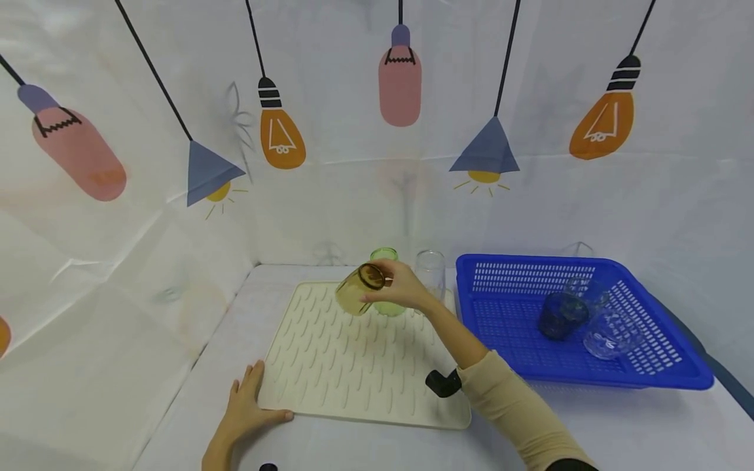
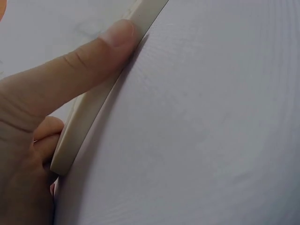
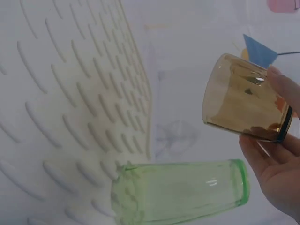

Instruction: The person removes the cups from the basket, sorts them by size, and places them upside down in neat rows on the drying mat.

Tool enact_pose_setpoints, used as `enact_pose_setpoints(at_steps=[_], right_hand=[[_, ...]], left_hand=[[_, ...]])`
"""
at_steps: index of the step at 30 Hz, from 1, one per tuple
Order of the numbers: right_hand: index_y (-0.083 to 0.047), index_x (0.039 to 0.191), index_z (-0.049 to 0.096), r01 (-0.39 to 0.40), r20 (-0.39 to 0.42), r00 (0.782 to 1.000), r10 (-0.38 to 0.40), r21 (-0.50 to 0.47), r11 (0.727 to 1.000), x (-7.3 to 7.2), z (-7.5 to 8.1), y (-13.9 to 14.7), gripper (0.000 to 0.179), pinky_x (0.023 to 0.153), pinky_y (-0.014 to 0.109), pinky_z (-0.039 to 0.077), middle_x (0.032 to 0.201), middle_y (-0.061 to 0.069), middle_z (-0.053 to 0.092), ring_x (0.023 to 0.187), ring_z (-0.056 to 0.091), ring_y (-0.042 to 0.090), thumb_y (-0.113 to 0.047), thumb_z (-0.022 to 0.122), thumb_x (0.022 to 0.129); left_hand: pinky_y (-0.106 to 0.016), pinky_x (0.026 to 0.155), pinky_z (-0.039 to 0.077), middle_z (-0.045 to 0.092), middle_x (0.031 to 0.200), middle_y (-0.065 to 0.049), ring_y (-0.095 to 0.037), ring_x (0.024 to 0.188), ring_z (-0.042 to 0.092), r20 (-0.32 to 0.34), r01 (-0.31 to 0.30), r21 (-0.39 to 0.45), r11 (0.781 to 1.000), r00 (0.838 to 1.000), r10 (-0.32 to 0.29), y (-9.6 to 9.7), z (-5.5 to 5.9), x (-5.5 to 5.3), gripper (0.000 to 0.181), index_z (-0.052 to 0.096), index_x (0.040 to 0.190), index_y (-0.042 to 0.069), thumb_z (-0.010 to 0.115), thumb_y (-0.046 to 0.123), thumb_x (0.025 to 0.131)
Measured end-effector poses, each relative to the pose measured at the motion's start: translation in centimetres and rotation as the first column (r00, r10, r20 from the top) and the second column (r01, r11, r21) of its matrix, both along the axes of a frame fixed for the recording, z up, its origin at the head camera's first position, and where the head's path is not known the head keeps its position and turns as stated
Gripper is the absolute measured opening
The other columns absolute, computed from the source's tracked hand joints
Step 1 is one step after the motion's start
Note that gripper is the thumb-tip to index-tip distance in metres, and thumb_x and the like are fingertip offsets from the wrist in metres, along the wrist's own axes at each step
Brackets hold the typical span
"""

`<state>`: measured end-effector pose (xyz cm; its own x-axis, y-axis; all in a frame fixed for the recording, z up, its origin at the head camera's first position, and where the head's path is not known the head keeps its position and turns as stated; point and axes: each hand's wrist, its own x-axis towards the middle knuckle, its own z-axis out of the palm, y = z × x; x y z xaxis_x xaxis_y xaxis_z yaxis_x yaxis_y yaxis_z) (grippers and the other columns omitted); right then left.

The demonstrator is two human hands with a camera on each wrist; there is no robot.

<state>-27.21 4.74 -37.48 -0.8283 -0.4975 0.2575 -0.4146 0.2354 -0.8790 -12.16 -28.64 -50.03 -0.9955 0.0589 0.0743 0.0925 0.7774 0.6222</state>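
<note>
An amber glass tumbler [image 1: 352, 296] is held tilted above the ribbed cream drying mat [image 1: 347, 366]. My right hand [image 1: 402, 285] grips it by its darker end, thumb on one side and fingers on the other, as the right wrist view shows; its paler end [image 3: 216, 91] points away from the palm. Just behind that hand a green glass [image 3: 183, 190] stands on the mat, partly hidden in the head view. My left hand [image 1: 247, 409] rests at the mat's near left corner, thumb [image 2: 117, 40] stretched along the front edge and fingers along the left side.
A clear tall glass [image 1: 430, 268] stands at the mat's back right. Right of the mat is a blue plastic basket [image 1: 495, 353] holding a dark glass [image 1: 556, 317] and clear glass mugs [image 1: 607, 337]. A white cloth backdrop [image 1: 353, 209] with lamp prints rises behind the table.
</note>
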Motion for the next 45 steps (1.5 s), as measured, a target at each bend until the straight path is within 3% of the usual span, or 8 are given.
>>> enact_pose_setpoints(at_steps=[5, 12, 21, 27, 31, 32, 41, 45], right_hand=[[-0.002, 0.129, 0.052, 0.016, -0.072, 0.997, -0.009, 0.098, 0.995, -0.7, -0.5, -1.4, 0.066, 0.085, 0.031, 0.053, 0.119, 0.011, 0.059, 0.108, 0.059, 0.025, -0.018, 0.082, 0.072], [0.001, 0.128, 0.052, 0.053, -0.156, 0.987, -0.027, 0.163, 0.985, -1.4, -1.9, -3.1, 0.066, 0.08, 0.027, 0.053, 0.115, 0.013, 0.061, 0.101, 0.06, 0.025, -0.019, 0.082, 0.072], [0.005, 0.132, 0.045, 0.13, -0.172, 0.982, -0.079, 0.309, 0.942, -2.2, -3.3, -4.1, 0.072, 0.087, 0.04, 0.05, 0.119, 0.018, 0.059, 0.105, 0.058, 0.029, -0.026, 0.079, 0.077], [0.008, 0.13, 0.044, 0.138, -0.197, 0.977, -0.081, 0.293, 0.946, -3.3, -5.0, -4.7, 0.075, 0.081, 0.037, 0.05, 0.117, 0.021, 0.059, 0.1, 0.059, 0.029, -0.034, 0.078, 0.077], [0.008, 0.131, 0.043, 0.159, -0.185, 0.977, -0.106, 0.299, 0.941, -3.3, -5.1, -5.4, 0.073, 0.082, 0.039, 0.049, 0.119, 0.021, 0.057, 0.101, 0.058, 0.031, -0.028, 0.078, 0.078], [0.01, 0.131, 0.042, 0.165, -0.16, 0.98, -0.119, 0.313, 0.935, -2.8, -4.4, -5.6, 0.071, 0.085, 0.042, 0.049, 0.12, 0.023, 0.056, 0.104, 0.057, 0.034, -0.021, 0.078, 0.077], [0.007, 0.138, 0.035, 0.175, -0.123, 0.983, -0.134, 0.435, 0.883, -2.6, -5.2, -6.5, 0.073, 0.095, 0.042, 0.046, 0.128, 0.024, 0.051, 0.115, 0.052, 0.034, -0.018, 0.074, 0.082], [0.007, 0.138, 0.034, 0.169, -0.112, 0.985, -0.131, 0.474, 0.864, -2.7, -5.4, -6.8, 0.074, 0.096, 0.044, 0.045, 0.129, 0.026, 0.049, 0.116, 0.051, 0.036, -0.018, 0.075, 0.081]], left_hand=[[-0.065, 0.107, 0.004, 0.024, 0.141, -0.041, -0.056, 0.132, 0.016, -0.014, 0.002, 0.005, 1.0, 1.0, -0.002, 0.0, 0.0, -0.2, 0.119, 0.024, 0.136, -0.021, 0.089, 0.032, 0.051], [-0.063, 0.109, 0.001, 0.021, 0.142, -0.041, -0.056, 0.132, 0.015, -0.007, 0.005, 0.044, 0.999, 1.0, -0.005, -0.1, 0.2, -0.1, 0.118, 0.024, 0.137, -0.02, 0.09, 0.029, 0.052], [-0.063, 0.109, -0.001, 0.021, 0.143, -0.039, -0.056, 0.133, 0.013, 0.0, 0.0, 0.074, 0.997, 1.0, 0.0, 0.0, 0.2, -0.1, 0.115, 0.026, 0.138, -0.018, 0.089, 0.029, 0.053], [-0.061, 0.11, -0.001, 0.021, 0.144, -0.038, -0.055, 0.134, 0.013, 0.011, -0.015, 0.08, 0.997, 1.0, 0.014, -0.1, 0.1, -0.2, 0.115, 0.027, 0.138, -0.017, 0.089, 0.03, 0.054], [-0.06, 0.111, -0.002, 0.022, 0.144, -0.037, -0.055, 0.134, 0.013, 0.01, -0.018, 0.083, 0.996, 1.0, 0.017, -0.1, 0.1, -0.2, 0.115, 0.026, 0.139, -0.017, 0.088, 0.031, 0.055], [-0.06, 0.111, -0.002, 0.022, 0.144, -0.038, -0.055, 0.134, 0.013, 0.008, -0.016, 0.086, 0.996, 1.0, 0.016, -0.1, 0.1, -0.1, 0.114, 0.026, 0.139, -0.017, 0.088, 0.031, 0.055], [-0.062, 0.11, 0.0, 0.028, 0.141, -0.036, -0.054, 0.133, 0.019, -0.015, -0.047, 0.1, 0.994, 0.999, 0.049, -0.4, -0.2, -0.1, 0.084, 0.031, 0.137, -0.017, 0.071, 0.031, 0.079], [-0.066, 0.107, 0.004, 0.032, 0.138, -0.037, -0.056, 0.13, 0.023, -0.058, -0.048, 0.102, 0.994, 0.997, 0.054, -0.4, -0.5, -0.2, 0.074, 0.035, 0.134, -0.018, 0.067, 0.025, 0.083]])
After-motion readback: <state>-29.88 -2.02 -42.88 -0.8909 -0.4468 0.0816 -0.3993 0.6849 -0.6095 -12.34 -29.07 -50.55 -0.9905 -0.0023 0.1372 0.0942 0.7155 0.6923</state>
